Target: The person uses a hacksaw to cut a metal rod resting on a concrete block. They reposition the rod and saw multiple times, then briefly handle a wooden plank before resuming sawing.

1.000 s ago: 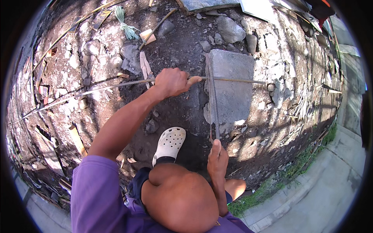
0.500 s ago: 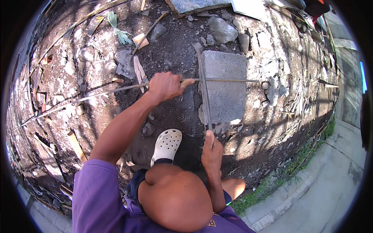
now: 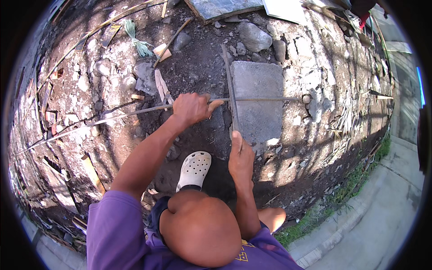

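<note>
My left hand [image 3: 191, 107] is closed around a long thin rod [image 3: 114, 117], which runs crosswise from the far left onto a grey concrete slab [image 3: 261, 117]. My right hand [image 3: 240, 157] grips the near end of a long, narrow grey tool [image 3: 231, 90], perhaps a hacksaw. The tool lies across the rod at the slab's left edge, its far end reaching toward some stones. My bent knee [image 3: 200, 227] is low in the view, with a white perforated clog [image 3: 195, 166] on the dirt below my hands.
Rubble, wood scraps, a short stick [image 3: 173, 40], pale green twine [image 3: 135, 38] and rocks [image 3: 253, 37] lie around. A marbled board [image 3: 225, 8] and a white board [image 3: 283, 10] are at the back. A person [image 3: 362, 11] shows top right. A concrete path [image 3: 382, 202] with a grass edge runs right.
My right hand has pushed the tool forward, away from my body along the slab's left edge. My left hand stays on the rod, slightly lower in the picture.
</note>
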A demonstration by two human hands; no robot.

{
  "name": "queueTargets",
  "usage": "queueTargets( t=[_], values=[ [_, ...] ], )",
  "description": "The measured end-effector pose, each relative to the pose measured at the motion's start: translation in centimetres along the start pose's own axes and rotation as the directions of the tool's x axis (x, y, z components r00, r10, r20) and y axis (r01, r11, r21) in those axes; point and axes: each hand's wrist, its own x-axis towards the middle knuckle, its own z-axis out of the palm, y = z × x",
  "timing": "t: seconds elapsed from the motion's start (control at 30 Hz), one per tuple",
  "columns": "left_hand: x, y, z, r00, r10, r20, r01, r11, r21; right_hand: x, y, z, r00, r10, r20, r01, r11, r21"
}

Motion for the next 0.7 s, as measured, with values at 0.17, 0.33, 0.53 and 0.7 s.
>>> queueTargets(
  t=[0.17,0.33,0.53,0.7],
  values=[
    [0.0,-0.6,0.9,1.0,-0.001,0.015,0.002,0.999,-0.032,-7.4,2.1,-3.1,0.969,0.243,0.049,-0.247,0.965,0.094],
    [0.1,-0.5,-0.5,0.994,-0.019,0.105,0.025,0.998,-0.058,-6.9,3.7,-4.7,0.949,0.276,0.151,-0.298,0.943,0.146],
    [-0.1,0.0,-1.4,0.993,-0.014,0.119,0.018,0.999,-0.031,-7.0,3.9,-3.6,0.976,0.185,0.117,-0.197,0.974,0.107],
    [-1.0,-1.4,-2.1,0.983,-0.094,0.156,0.086,0.995,0.057,-7.4,3.2,-2.6,0.979,0.151,0.134,-0.173,0.969,0.175]
  ],
)
